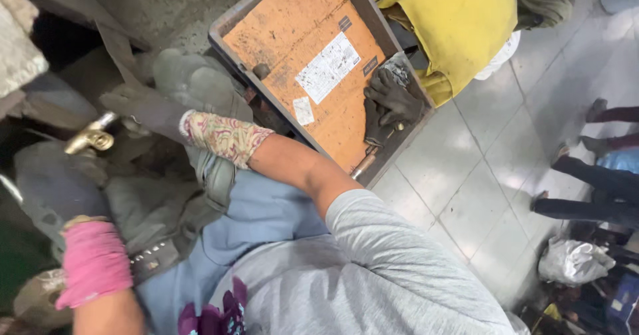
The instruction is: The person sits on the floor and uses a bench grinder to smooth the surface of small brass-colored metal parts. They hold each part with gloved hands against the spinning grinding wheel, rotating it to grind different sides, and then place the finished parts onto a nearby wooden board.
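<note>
At the frame's left, the gloved right hand (143, 105) is closing around a brass fitting (91, 137), steadying it; the left hand (56, 192), gloved with a pink cuff, is resting nearby, its grip hidden.

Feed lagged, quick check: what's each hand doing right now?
Left hand: gloved, resting on grey cloth; grip cannot be told.
Right hand: gloved, closed on a brass fitting.

Pretty cramped here: the orange tray (299, 35) sits right by my right arm, someone's gloved hand (393, 99) blocks its far corner, and grey cloth (166, 202) crowds my lap. Only the tiled floor (479, 195) beside the tray's edge is open.
</note>
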